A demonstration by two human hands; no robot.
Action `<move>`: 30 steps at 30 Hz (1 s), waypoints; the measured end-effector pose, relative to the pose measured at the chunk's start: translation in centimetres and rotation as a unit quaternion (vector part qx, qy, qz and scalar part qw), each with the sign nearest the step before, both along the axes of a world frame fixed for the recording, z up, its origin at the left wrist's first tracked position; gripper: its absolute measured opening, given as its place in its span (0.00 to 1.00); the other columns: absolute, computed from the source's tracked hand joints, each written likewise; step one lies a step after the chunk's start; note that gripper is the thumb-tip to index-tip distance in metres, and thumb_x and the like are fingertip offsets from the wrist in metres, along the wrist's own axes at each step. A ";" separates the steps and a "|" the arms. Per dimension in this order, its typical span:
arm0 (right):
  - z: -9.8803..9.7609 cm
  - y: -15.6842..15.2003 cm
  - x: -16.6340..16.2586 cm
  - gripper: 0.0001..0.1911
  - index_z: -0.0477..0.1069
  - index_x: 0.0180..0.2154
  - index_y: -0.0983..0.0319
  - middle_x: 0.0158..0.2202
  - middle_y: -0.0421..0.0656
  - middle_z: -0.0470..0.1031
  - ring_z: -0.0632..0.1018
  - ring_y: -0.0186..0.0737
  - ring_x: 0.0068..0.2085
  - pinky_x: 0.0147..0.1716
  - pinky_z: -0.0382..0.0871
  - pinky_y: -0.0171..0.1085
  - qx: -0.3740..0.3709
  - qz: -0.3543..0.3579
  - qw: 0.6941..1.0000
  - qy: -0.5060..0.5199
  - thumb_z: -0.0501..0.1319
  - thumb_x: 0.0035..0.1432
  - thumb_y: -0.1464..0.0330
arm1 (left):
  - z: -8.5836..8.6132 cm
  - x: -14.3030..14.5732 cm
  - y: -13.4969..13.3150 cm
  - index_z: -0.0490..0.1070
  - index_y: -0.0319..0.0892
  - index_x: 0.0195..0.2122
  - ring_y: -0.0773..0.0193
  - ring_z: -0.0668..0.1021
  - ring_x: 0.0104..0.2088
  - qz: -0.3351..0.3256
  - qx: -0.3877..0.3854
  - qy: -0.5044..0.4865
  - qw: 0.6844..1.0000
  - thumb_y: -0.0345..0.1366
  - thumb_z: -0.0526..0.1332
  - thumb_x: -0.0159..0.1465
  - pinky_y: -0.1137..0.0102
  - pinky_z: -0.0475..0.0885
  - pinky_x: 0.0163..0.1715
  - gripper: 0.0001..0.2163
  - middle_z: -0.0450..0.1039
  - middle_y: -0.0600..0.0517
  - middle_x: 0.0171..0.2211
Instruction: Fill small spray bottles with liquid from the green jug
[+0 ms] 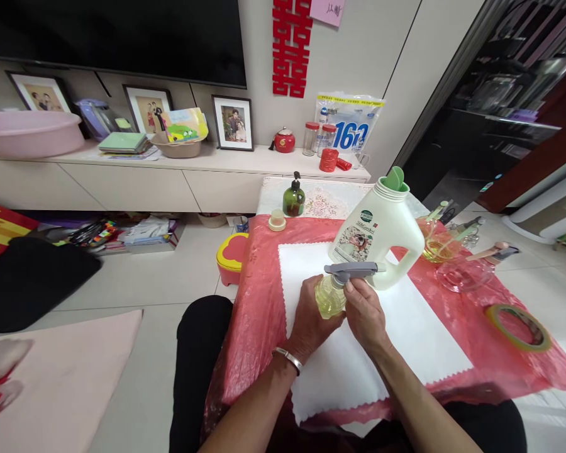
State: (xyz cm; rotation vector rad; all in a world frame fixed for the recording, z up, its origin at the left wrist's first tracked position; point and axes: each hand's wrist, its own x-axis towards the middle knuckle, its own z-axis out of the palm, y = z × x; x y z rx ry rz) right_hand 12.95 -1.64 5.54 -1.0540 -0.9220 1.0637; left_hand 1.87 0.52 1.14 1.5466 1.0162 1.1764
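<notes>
My left hand (311,318) is wrapped round a clear spray bottle (329,301) with pale yellow liquid in it. A grey trigger spray head (356,270) sits at the bottle's mouth, and the fingers of my right hand (366,311) are closed on its collar. Whether the head is fully screwed on cannot be seen. Just behind stands a large pale green detergent jug (382,220), uncapped, with a green spout in its open mouth. Beneath my hands lies a white scallop-edged sheet (419,340) on the red plastic table cover (259,302).
A round cap (277,220) and a green pump bottle (294,198) stand at the table's far left. On the right are more spray bottles (465,272) and a tape roll (519,327). A low cabinet (146,179) runs behind; a small stool (233,257) is left of the table.
</notes>
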 end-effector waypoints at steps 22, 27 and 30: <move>-0.5 0.1 0.0 0.20 0.76 0.47 0.60 0.48 0.47 0.76 0.77 0.47 0.49 0.46 0.74 0.42 0.009 0.006 1.000 0.003 0.69 0.57 0.56 | 0.4 -0.1 -0.1 0.58 0.44 0.55 0.49 0.77 0.50 -0.004 -0.033 -0.003 0.999 0.35 0.72 0.49 0.53 0.74 0.49 0.34 0.69 0.44 0.51; -0.3 0.6 -0.6 0.26 0.74 0.52 0.59 0.48 0.46 0.77 0.78 0.46 0.47 0.49 0.74 0.44 0.017 -0.005 1.000 0.002 0.72 0.52 0.60 | 0.3 0.1 0.0 0.58 0.43 0.55 0.47 0.76 0.51 -0.001 -0.010 -0.003 1.000 0.36 0.72 0.50 0.51 0.74 0.49 0.33 0.68 0.42 0.52; -0.2 0.4 -0.3 0.27 0.74 0.52 0.58 0.52 0.46 0.74 0.75 0.47 0.53 0.54 0.71 0.44 0.021 -0.004 1.000 -0.009 0.73 0.52 0.59 | 0.2 0.1 0.0 0.58 0.43 0.55 0.47 0.76 0.51 -0.002 -0.007 -0.005 1.000 0.38 0.72 0.51 0.51 0.74 0.49 0.34 0.68 0.42 0.52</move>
